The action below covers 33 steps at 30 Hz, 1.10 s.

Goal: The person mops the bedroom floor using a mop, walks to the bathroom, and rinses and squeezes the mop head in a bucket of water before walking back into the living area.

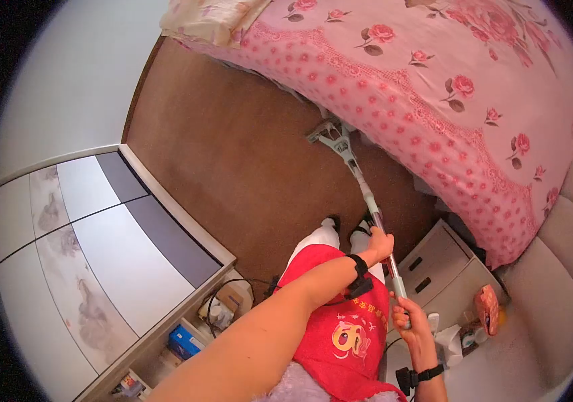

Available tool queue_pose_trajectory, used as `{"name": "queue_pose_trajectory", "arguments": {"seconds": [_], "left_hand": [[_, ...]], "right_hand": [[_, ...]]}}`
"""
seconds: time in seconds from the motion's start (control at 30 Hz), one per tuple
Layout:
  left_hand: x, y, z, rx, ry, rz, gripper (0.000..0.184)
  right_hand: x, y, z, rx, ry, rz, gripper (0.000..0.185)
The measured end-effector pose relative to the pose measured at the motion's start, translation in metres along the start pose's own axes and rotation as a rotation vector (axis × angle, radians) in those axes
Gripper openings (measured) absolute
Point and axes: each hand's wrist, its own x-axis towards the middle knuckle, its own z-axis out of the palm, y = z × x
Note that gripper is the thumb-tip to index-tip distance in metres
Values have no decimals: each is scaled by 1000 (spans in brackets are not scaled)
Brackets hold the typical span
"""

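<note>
A squeeze mop with a long pale handle runs from my hands down to the floor, its light green head against the brown floor at the edge of the bed. My left hand is closed round the middle of the handle. Lower in the view, my right hand wraps round the handle's top end. Part of the mop head lies close to the hanging bedcover, and its far side is hard to make out. Dark straps with small devices sit on both wrists.
A bed with a pink rose-patterned cover fills the upper right. A nightstand with drawers stands at the right, small items on top. Sliding wardrobe doors and open compartments with a blue box are on the left. Brown floor lies between.
</note>
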Motion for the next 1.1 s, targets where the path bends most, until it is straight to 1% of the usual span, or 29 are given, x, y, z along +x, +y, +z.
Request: {"name": "queue_pose_trajectory", "arguments": {"seconds": [0.03, 0.13, 0.2, 0.23, 0.3, 0.33, 0.43, 0.47, 0.53, 0.57, 0.6, 0.63, 0.7, 0.73, 0.77, 0.8, 0.83, 0.87, 0.93, 0.97, 1.0, 1.03, 1.07, 1.1], "left_hand": [[-7, -9, 1, 35, -21, 48, 47], [-23, -44, 3, 10, -101, 106, 49], [-31, -68, -2, 554, -311, 341, 44], [-36, -85, -3, 823, -416, 453, 42], [-60, -135, 15, 657, -261, 464, 29], [-70, -161, 25, 572, -187, 477, 26], [-114, -211, 38, 698, -577, 443, 28], [-117, -228, 35, 1217, -875, 961, 42], [-137, -231, 30, 595, -515, 372, 51], [-140, -225, 19, 346, -538, 137, 56], [-151, -206, -2, 93, -504, -89, 61], [-138, -213, 3, 85, -463, -78, 61], [-115, -221, 18, 142, -408, -5, 61], [-109, -219, 22, 217, -399, 50, 61], [-131, -195, 14, 205, -341, 16, 63], [-132, -194, 23, 179, -312, -30, 62], [-147, -191, 21, -3, -402, -130, 60], [-155, -192, 24, -186, -479, -227, 58], [-122, -220, 45, -33, -204, -60, 33], [-105, -229, 47, 93, -125, -25, 33], [-90, -236, 43, 219, -58, 33, 33], [-58, -276, 46, 181, 88, 190, 29], [-56, -272, 29, -8, -97, 161, 23], [-75, -244, 12, -91, -216, 62, 24]], "right_hand": [[-1, 11, -7, 32, -5, 6, 24], [-8, 49, -24, 120, -26, 40, 22], [-16, 80, -24, 178, -50, 79, 22], [-20, 98, -27, 177, 3, 87, 24], [-37, 135, -45, 148, 31, 93, 25], [-46, 153, -55, 138, 43, 90, 26], [-88, 198, -74, 61, 139, 141, 28], [-95, 210, -82, 5, 139, 153, 28], [-103, 223, -96, -111, 134, 170, 29], [-97, 228, -100, -216, 135, 127, 30], [-81, 226, -102, -318, 137, 82, 30], [-67, 217, -101, -421, 134, 26, 30], [-62, 196, -104, -423, 83, 14, 32], [-64, 193, -109, -408, 66, 18, 33], [-63, 188, -116, -388, 47, 28, 33], [-61, 181, -124, -372, 28, 34, 34], [-71, 183, -128, -353, 16, 60, 35], [-69, 188, -143, -290, -46, 72, 35], [-26, 191, -184, -173, -209, 83, 35], [-5, 197, -194, -97, -256, 85, 32], [12, 205, -194, -106, -207, 90, 29], [20, 215, -186, -174, -194, 59, 27], [30, 221, -179, -234, -182, 27, 24], [35, 220, -175, -214, -214, 0, 24]]}}
